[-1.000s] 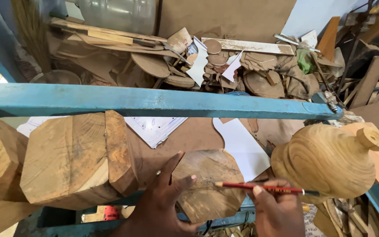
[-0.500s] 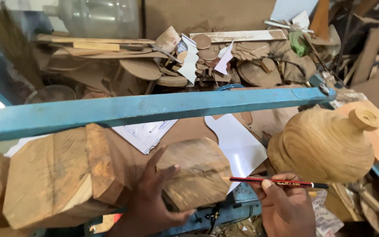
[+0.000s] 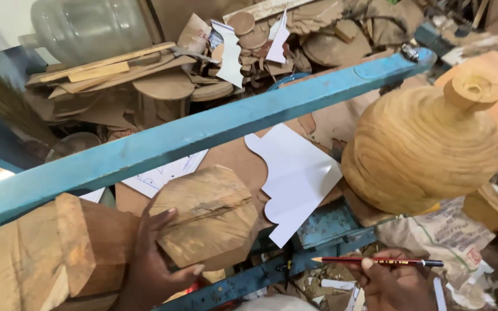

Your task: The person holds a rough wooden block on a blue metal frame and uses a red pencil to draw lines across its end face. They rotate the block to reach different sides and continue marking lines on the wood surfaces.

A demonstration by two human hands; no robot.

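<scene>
Your left hand (image 3: 151, 259) grips the wood block (image 3: 206, 216) by its near left side, fingers over its face and thumb beneath, holding it tilted above the lower blue frame (image 3: 295, 262). Your right hand (image 3: 390, 282) pinches a red pencil (image 3: 376, 262), level and pointing left toward the block, its tip just short of the wood.

Progress, as a judgement: the block is rough-sawn and cracked across its face, and no pencil line shows on it; marking appears not yet begun. The white paper template (image 3: 295, 178) lies flat on the brown worktop just right of the block, not laid against it.

Room and edges: the blue beam (image 3: 203, 132) crosses diagonally just beyond the block, closing the far side. A larger rough block (image 3: 41, 259) stands touching or nearly touching your left wrist; which, you cannot tell. The turned wooden form (image 3: 425, 144) fills the right, near the pencil's back end. Open space remains only between block and pencil, over the frame. Offcuts and templates (image 3: 162, 86) crowd the far edge.
</scene>
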